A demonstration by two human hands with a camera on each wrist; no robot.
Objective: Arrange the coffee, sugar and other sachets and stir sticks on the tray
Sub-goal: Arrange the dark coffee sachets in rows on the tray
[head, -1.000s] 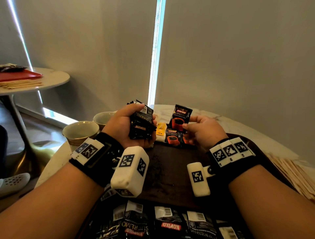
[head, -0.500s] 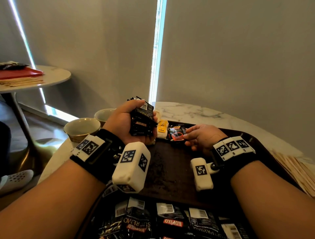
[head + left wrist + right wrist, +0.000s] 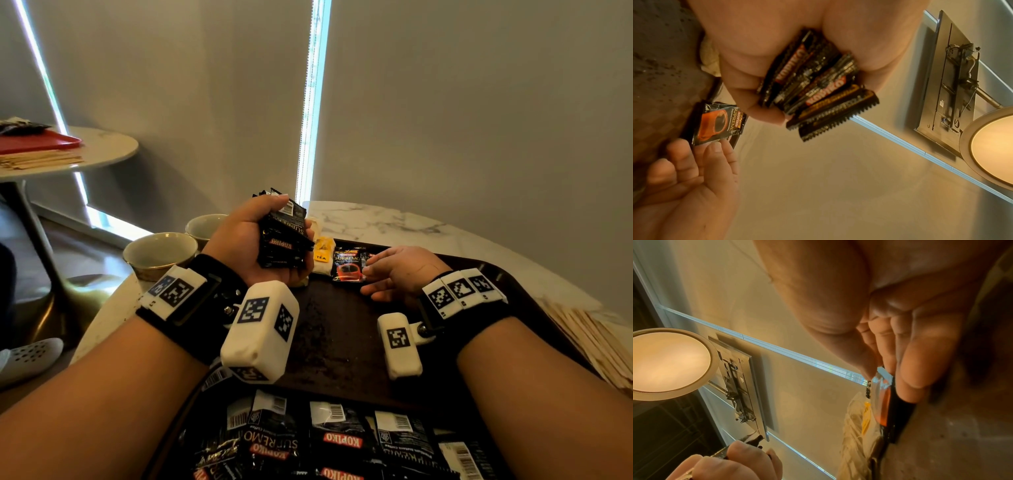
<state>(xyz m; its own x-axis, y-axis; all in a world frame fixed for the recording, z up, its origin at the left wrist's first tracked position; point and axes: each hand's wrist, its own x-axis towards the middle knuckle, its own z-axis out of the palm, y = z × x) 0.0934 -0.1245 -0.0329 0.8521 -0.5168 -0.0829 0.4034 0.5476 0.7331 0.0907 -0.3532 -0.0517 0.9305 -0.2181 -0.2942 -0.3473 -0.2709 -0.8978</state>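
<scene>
- On the dark tray [image 3: 513,274], at its far edge, a coffee sachet [image 3: 347,265] lies flat beside a yellow tea bag [image 3: 322,255].
- The right hand [image 3: 400,274] rests by that sachet, fingers loosely spread, fingertips [image 3: 715,146] touching its edge.
- The left hand [image 3: 253,246] is raised above the tray, clutching a bundle of black sachets [image 3: 282,236].
- More sachets [image 3: 325,442] lie in a row along the near edge.
- Stir sticks [image 3: 599,339] are heaped on the table, right of the tray.
- Two bowls [image 3: 157,251] stand to the left.
</scene>
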